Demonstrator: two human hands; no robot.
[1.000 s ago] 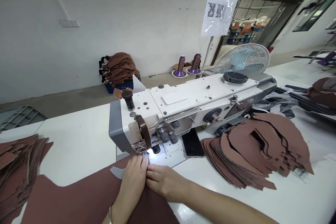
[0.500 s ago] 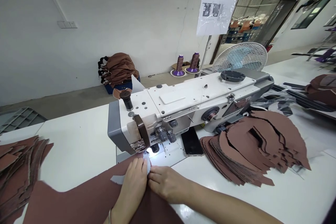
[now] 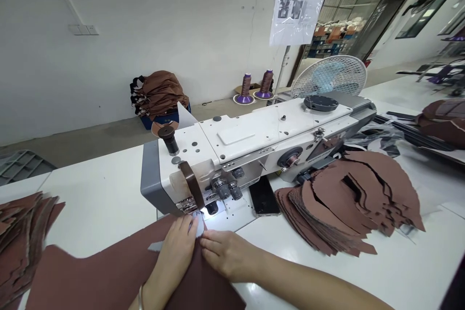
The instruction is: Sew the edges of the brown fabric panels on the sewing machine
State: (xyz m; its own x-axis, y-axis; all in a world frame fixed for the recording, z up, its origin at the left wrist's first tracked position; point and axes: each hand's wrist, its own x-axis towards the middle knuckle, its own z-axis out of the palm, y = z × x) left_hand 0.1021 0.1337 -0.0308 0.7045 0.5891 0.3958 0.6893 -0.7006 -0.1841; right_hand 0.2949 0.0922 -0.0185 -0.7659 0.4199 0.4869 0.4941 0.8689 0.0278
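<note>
A large brown leather-like panel (image 3: 119, 261) lies on the table, its far edge under the needle area of a white sewing machine (image 3: 250, 131). A pale strip (image 3: 198, 226) lies on the panel just in front of the lit needle; part of it is hidden beneath my left hand (image 3: 177, 247). That hand rests flat on the panel and strip, fingers stretched toward the needle. My right hand (image 3: 227, 254) is closed, thumb and fingers pinching the panel close to the strip's right side. The exact grip is partly hidden.
Stacked brown pieces lie at right (image 3: 334, 203) and left (image 3: 25, 237). A phone (image 3: 264, 197) rests by the machine bed. Behind are two thread cones (image 3: 246, 88), a fan (image 3: 330, 77) and a blue crate (image 3: 163, 118) heaped with brown goods.
The view has shifted slightly, moving the scene left. My left hand has slid a little left, baring more of the pale strip. My right hand keeps its pinch on the panel.
</note>
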